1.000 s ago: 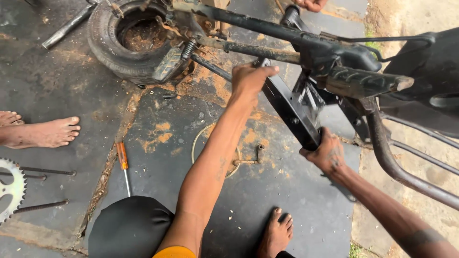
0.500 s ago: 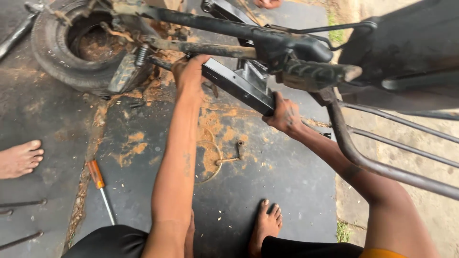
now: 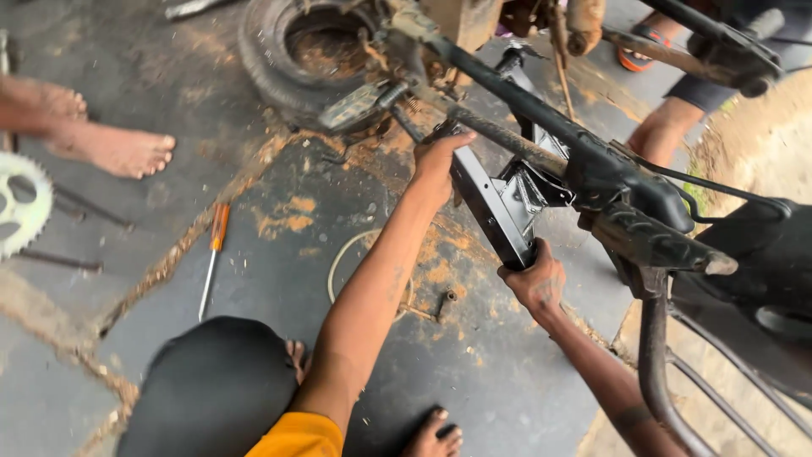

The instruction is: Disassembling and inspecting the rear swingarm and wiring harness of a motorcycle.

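dark oily concrete floor [image 3: 279, 279] outdoors, black metal bracket [image 3: 495, 211] running far-left to near-right, left hand [image 3: 440, 165] gripping its far end, right hand [image 3: 533, 279] clasping its near end

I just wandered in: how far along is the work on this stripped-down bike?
Done: the tyre and sprocket lie off on the floor. In hand: the left hand and right hand grip opposite ends of a black metal bracket against the frame. Left: the bolt and screwdriver lie unused on the floor.
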